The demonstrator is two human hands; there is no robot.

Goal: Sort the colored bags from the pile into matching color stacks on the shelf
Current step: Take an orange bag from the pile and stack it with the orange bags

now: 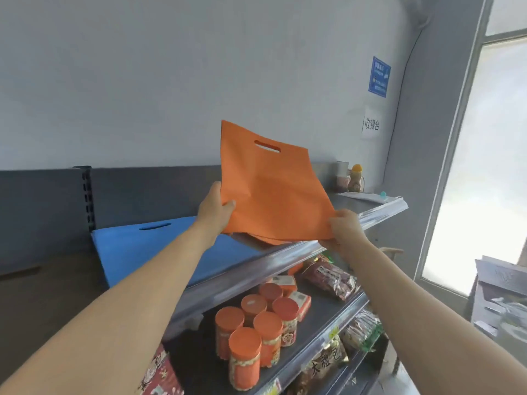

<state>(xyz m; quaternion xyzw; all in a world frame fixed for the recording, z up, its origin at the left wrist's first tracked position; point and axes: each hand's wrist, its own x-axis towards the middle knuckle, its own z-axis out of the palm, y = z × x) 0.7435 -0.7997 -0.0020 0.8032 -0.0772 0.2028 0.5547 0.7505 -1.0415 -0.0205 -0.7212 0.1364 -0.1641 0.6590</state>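
- Nearest, on the lower shelf [322,317], there's a cluster of orange-lidded jars [252,337], with snack packets [330,277] towards its right end.
- Up we go: the left hand [216,208] pinches the orange bag [273,192] at its left edge, thumb on the front face.
- The right hand [346,226] is clamped on the bag's lower right corner.
- The bag is held steeply tilted over the front edge of the top shelf [285,256], handle slot uppermost.
- Just under it, a sliver of orange fabric [266,240] lies flat on that shelf.
- To the left, the blue bags [154,252] lie flat by the shelf's back left corner.
- At the far right end stands a bottle [356,179].
- On the wall behind are a blue notice [379,76] and a white sign [372,124].
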